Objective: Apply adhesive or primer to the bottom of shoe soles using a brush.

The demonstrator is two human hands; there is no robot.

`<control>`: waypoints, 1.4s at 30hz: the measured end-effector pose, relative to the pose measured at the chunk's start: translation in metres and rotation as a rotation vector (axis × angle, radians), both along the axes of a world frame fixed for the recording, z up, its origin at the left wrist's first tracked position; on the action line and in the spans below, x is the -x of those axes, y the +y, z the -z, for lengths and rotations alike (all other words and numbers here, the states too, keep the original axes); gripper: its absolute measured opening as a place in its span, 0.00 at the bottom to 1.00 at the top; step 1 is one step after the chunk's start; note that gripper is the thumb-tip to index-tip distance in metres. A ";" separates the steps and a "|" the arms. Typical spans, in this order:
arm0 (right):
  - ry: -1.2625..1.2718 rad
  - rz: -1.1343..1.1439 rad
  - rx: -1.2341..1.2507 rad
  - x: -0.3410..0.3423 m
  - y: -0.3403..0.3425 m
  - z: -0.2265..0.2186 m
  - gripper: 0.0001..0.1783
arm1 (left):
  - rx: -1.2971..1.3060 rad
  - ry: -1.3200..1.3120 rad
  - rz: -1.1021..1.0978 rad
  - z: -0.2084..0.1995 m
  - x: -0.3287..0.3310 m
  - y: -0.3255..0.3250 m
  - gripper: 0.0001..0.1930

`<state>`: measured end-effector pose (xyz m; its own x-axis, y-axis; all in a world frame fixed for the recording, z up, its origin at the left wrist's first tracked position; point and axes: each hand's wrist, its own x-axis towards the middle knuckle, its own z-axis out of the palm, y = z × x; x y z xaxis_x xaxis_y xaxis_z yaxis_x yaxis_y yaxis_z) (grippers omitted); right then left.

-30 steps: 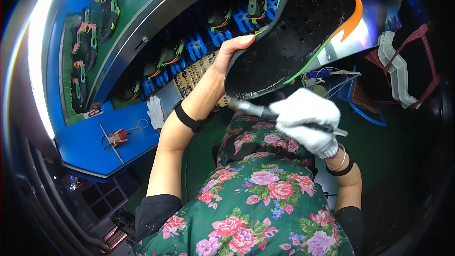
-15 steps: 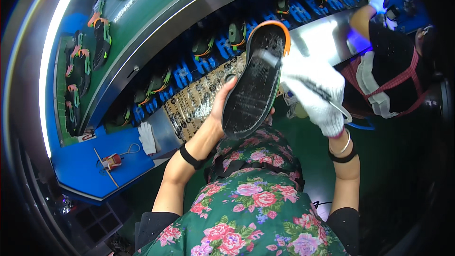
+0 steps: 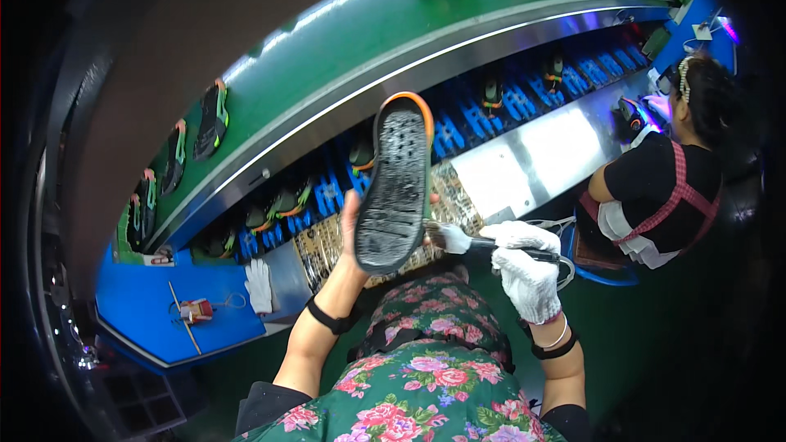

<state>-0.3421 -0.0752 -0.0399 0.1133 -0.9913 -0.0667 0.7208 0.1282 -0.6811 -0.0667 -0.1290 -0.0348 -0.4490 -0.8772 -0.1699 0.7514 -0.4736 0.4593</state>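
My bare left hand (image 3: 350, 233) grips a black shoe sole (image 3: 395, 188) by its sides. The sole is held up lengthwise, its broad face toward me and an orange rim round its far end. That face looks wet and streaky, with a cluster of small dimples near the far end. A white knitted glove covers my right hand (image 3: 526, 274), which is closed on the dark handle of a brush (image 3: 452, 237). The pale brush tip is beside the sole's lower right edge; whether they touch I cannot tell. A thin pale tube or cord loops beside the glove.
Shoe uppers (image 3: 288, 200) stand along a rack of blue holders (image 3: 329, 194). Beyond it runs a green conveyor (image 3: 327, 57) carrying more shoe parts. On the left, a blue table (image 3: 135, 299) holds a small red container (image 3: 196, 311) and a white glove (image 3: 259, 286). A co-worker (image 3: 655, 188) sits at right.
My right hand has moved down and right, taking the brush off the sole's upper part to its lower right side. The sole has shifted left and lower; my view has turned.
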 end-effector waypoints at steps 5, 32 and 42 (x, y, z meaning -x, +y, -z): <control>-0.089 0.129 -0.095 -0.002 0.025 0.030 0.13 | 0.371 0.177 0.166 -0.064 -0.025 -0.045 0.62; -0.370 0.582 -0.380 0.018 0.053 0.104 0.12 | 1.183 -1.766 0.033 -0.069 0.332 -0.448 0.37; 0.943 0.540 -0.228 0.038 0.060 0.125 0.11 | 0.944 -2.040 0.215 -0.073 0.367 -0.544 0.45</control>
<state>-0.3801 -0.0152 -0.1651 -0.5219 -0.8487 -0.0859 -0.0745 0.1457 -0.9865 -0.4335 -0.6727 0.0384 -0.3414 -0.9367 -0.0771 -0.8804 0.2899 0.3753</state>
